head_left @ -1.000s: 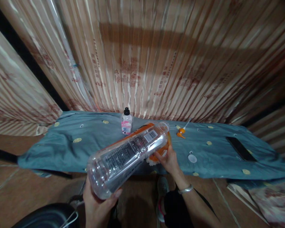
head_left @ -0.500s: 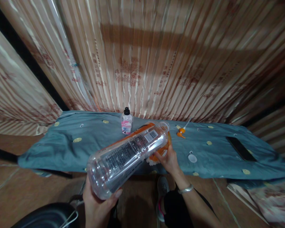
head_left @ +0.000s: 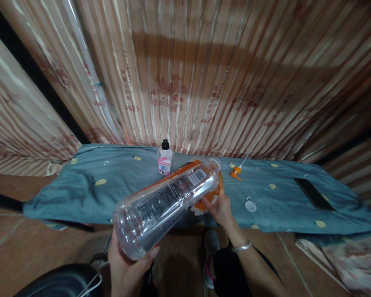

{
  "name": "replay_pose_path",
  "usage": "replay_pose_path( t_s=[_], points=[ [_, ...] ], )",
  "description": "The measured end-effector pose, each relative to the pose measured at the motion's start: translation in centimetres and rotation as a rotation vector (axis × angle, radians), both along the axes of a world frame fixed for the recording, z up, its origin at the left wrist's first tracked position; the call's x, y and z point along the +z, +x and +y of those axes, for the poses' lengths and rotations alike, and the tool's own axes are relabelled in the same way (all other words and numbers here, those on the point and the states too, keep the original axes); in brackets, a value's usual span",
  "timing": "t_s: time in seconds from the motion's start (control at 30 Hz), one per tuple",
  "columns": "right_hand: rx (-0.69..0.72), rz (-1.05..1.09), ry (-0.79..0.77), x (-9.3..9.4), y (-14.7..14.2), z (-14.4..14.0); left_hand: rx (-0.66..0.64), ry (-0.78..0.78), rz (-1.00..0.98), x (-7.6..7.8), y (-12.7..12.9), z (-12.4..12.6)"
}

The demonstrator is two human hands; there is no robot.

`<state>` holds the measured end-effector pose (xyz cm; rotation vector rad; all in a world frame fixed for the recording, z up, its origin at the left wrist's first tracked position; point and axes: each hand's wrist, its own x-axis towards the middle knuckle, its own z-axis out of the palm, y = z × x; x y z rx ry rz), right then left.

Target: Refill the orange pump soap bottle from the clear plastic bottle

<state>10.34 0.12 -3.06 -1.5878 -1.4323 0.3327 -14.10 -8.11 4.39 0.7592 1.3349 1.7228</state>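
Basically:
1. Clear plastic bottle (head_left: 167,202): barcode and a dense block of dark print on its label, too small to read; no brand legible.
2. It looks transparent, lying tilted, base toward the camera, neck over the orange bottle (head_left: 208,197).
3. Left hand (head_left: 126,268) fingers wrapped around the clear bottle's base, held above the blue-grey cloth (head_left: 89,189).
4. Right hand (head_left: 221,210) fingers closed on the orange bottle at the cloth's near edge.
5. Small bottle (head_left: 165,158), black cap, pink label, unreadable, stands upright behind.
6. Orange pump head (head_left: 235,172) lies well apart, to the right.
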Motion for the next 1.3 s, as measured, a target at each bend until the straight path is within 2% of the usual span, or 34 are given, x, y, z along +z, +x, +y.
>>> replay_pose_path(
  t_s=[0.17, 0.5, 0.8, 1.3],
  points=[
    [0.002, 0.015, 0.002, 0.08, -0.04, 0.02, -0.008, 0.004, -0.007, 0.36, 0.18, -0.08],
    [0.011, 0.026, -0.025, 0.15, -0.06, 0.02, -0.017, 0.034, -0.028, -0.40, -0.28, 0.12],
    [-0.005, -0.008, 0.017, 0.09, -0.07, 0.00, 0.010, 0.040, -0.063, 0.37, 0.44, -0.05],
    [-0.002, -0.029, 0.009, 0.01, -0.04, 0.07, 0.020, 0.072, -0.081, 0.18, 0.38, 0.13]
  ],
)
